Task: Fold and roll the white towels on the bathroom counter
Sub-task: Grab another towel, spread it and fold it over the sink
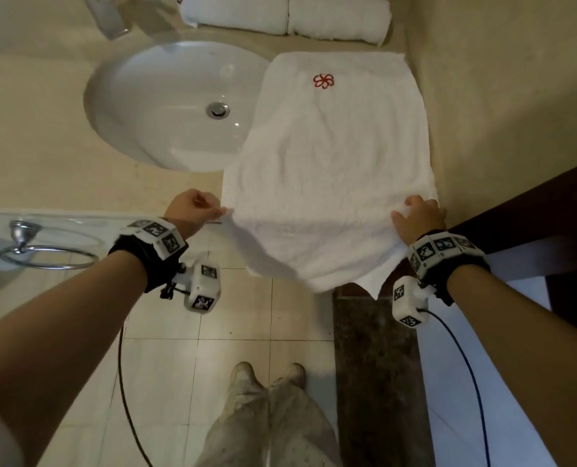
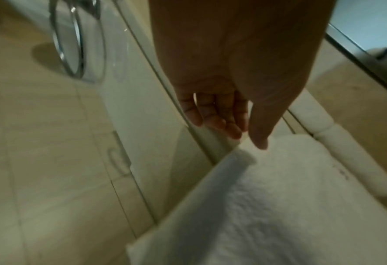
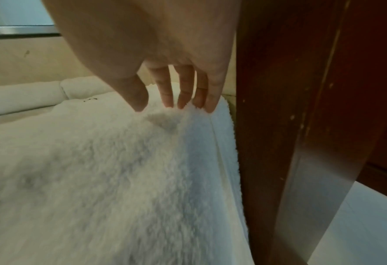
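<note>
A white towel (image 1: 330,170) with a red flower emblem lies spread on the beige counter (image 1: 44,156) to the right of the sink. Its near end hangs over the counter's front edge. My left hand (image 1: 218,212) pinches the towel's near left corner; in the left wrist view the thumb and fingertips (image 2: 246,139) meet at that corner of the towel (image 2: 278,206). At the near right edge my right hand (image 1: 405,210) grips the cloth. The right wrist view shows the towel (image 3: 97,179) puckered between thumb and fingertips (image 3: 156,107). Two rolled white towels (image 1: 236,13) (image 1: 339,20) lie against the back wall.
The oval white sink (image 1: 138,106) sits left of the towel, with a chrome faucet (image 1: 108,18) behind it. A chrome towel ring (image 1: 44,254) hangs below the counter at left. A dark wooden door frame (image 1: 533,214) stands close beside my right hand. Tiled floor lies below.
</note>
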`<state>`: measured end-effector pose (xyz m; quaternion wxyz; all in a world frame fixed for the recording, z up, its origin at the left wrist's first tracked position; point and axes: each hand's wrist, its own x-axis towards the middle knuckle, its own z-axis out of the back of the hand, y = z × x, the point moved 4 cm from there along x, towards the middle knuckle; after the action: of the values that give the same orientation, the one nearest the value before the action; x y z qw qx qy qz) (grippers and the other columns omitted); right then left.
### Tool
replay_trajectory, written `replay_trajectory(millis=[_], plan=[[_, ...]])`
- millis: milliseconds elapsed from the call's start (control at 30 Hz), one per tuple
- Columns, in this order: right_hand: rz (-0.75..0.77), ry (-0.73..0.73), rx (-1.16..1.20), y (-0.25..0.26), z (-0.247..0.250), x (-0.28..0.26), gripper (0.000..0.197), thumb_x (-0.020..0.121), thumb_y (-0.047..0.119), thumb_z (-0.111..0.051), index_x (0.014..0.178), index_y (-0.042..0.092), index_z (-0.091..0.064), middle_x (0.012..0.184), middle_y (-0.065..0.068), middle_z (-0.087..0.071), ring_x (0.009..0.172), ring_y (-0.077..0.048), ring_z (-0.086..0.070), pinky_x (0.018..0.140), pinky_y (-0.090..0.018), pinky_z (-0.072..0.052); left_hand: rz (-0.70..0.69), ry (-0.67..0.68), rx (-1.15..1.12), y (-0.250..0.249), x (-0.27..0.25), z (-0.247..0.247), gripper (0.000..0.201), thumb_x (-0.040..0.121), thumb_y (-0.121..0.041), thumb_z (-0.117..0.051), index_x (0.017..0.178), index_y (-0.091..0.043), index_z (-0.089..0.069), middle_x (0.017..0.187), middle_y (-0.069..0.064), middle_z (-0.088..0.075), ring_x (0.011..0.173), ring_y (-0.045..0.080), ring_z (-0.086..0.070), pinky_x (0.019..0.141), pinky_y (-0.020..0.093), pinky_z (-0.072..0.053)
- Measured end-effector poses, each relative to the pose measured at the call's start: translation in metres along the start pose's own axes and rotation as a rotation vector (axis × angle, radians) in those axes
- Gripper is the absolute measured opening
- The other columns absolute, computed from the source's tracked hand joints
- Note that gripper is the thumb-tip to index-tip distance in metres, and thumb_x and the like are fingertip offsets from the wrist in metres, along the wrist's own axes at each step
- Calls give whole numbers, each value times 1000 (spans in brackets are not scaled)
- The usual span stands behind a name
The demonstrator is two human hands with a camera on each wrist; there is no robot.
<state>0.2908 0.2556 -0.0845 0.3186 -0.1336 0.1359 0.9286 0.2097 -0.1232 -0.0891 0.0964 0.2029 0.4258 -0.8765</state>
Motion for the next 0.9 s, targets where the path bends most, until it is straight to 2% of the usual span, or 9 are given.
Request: replay_trajectory(millis=[133,200,300,467,600,700,800,833,900], plan=[[37,-225,171,-6,-3,-25,27,94,18,-48,113,0,-49,126,-21,-44,106,-39,-51,90,-44,-43,85,117,62,23,-7,-11,22,88,-12,-60,66,-13,-56,65,4,-58,58,17,-50,55,22,-41],[-70,-131,162,-16,-16,-32,32,97,19,-41,118,-4,-48,119,-25,-52,95,-39,-55,82,-43,-46,148,181,105,35,-8,-16,12,90,-13,-57,82,-5,-62,80,10,-64,63,16,-54,59,23,-44],[-221,100,139,-34,-38,-39,37,97,20,-41,121,-5,-53,121,-26,-57,108,-39,-56,89,-41,-45,203,193,147,43,-8,-23,31,89,-13,-58,115,4,-58,108,18,-65,91,26,-61,85,32,-47],[-338,122,361,-47,-71,-25,32,94,15,-47,121,-3,-49,124,-25,-54,113,-37,-52,81,-38,-40,196,224,73,47,-7,-50,51,86,-3,-60,135,-3,-44,132,17,-54,120,31,-52,96,35,-42],[-387,114,564,-47,-91,-10,37,92,10,-51,128,1,-43,134,-19,-48,121,-34,-47,101,-39,-38,85,209,-29,45,-7,-71,48,84,7,-56,130,-4,-48,128,15,-56,116,26,-53,86,29,-40],[-504,23,813,-48,-95,-6,42,96,9,-46,136,2,-37,140,-15,-43,120,-27,-46,106,-33,-32,0,166,-69,49,-5,-75,53,82,11,-55,132,-4,-46,124,15,-57,114,27,-53,93,29,-40],[-466,83,654,-57,-109,5,39,98,22,-43,136,12,-39,141,-9,-42,131,-25,-39,109,-32,-31,-20,265,-27,58,-4,-80,56,81,9,-59,133,-4,-44,125,15,-57,109,24,-53,99,36,-41],[-365,135,351,-63,-121,16,38,99,25,-40,135,16,-40,141,-6,-42,133,-22,-37,109,-31,-29,-22,306,14,59,-3,-81,56,81,7,-60,133,-4,-44,127,15,-57,111,25,-54,98,36,-41],[-481,130,590,-65,-124,22,36,97,20,-39,132,13,-45,138,-9,-46,128,-23,-44,105,-31,-36,-30,340,89,61,-1,-82,49,84,2,-61,131,-5,-48,128,16,-57,115,30,-55,96,34,-41]])
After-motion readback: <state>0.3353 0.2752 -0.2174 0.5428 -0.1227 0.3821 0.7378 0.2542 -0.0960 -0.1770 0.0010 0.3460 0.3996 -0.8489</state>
